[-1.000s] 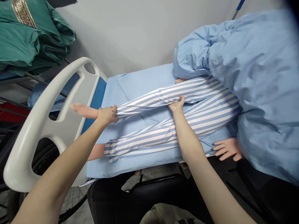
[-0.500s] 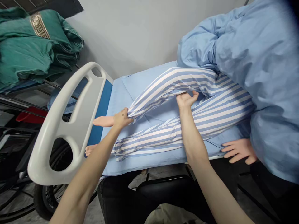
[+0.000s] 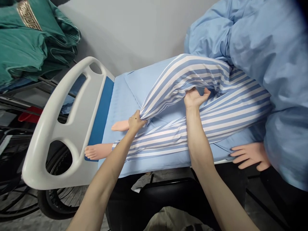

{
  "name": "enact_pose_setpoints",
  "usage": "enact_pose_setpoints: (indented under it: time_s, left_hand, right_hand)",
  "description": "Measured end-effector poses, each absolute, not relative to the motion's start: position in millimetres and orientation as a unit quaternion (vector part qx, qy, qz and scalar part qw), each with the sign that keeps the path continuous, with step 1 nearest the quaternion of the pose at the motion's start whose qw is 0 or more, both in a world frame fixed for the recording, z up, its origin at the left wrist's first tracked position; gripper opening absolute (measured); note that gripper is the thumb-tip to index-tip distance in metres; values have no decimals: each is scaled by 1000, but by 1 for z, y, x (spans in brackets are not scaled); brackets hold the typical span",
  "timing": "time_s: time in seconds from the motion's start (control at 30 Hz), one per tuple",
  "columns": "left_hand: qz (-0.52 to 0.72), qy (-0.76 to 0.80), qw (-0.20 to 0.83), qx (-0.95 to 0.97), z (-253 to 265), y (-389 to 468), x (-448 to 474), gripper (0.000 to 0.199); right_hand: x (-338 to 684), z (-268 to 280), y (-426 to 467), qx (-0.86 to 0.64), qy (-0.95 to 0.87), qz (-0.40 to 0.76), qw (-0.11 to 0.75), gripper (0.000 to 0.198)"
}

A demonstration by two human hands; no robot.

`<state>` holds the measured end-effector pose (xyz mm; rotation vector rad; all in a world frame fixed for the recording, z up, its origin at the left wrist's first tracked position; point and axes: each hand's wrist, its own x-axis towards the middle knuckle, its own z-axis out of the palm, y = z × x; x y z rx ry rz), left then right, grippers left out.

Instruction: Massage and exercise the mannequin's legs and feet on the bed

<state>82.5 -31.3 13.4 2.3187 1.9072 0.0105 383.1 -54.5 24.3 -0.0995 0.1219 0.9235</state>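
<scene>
A manikin in blue-and-white striped trousers (image 3: 156,139) lies on a bed, its far leg (image 3: 185,69) bent with the knee raised. My left hand (image 3: 136,121) is wrapped round the lower end of that leg, gripping the trouser cuff above the bare far foot (image 3: 120,125). Palm up, my right hand (image 3: 194,98) reaches under the bent knee, thumb apart and its fingers partly hidden beneath the leg. Below it the near leg lies stretched out, its bare foot (image 3: 99,151) pointing to the footboard.
The bed's white footboard (image 3: 79,154) stands at left, with a wheelchair wheel (image 3: 57,202) behind it. Folded green cloth (image 3: 21,48) is piled at upper left. Blue padded clothing (image 3: 264,57) fills the right, with a manikin-like hand (image 3: 252,154) below it. A grey wall (image 3: 134,29) runs behind.
My left hand has brought the far foot away from the footboard, toward the knee, and the leg is bent more sharply. My right hand stays under the knee. The view has shifted slightly.
</scene>
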Motion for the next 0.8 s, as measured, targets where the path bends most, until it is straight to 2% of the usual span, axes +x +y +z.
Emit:
enact_pose_setpoints:
  time_s: [0.23,0.8]
  left_hand:
    - [-44,632,87,769,22,-23,67,50]
    - [-184,565,-8,804,72,-19,3,45]
  right_hand:
    - [386,16,-53,-68,43,478,874,33]
    - [370,-10,-38,-180,50,509,840,30]
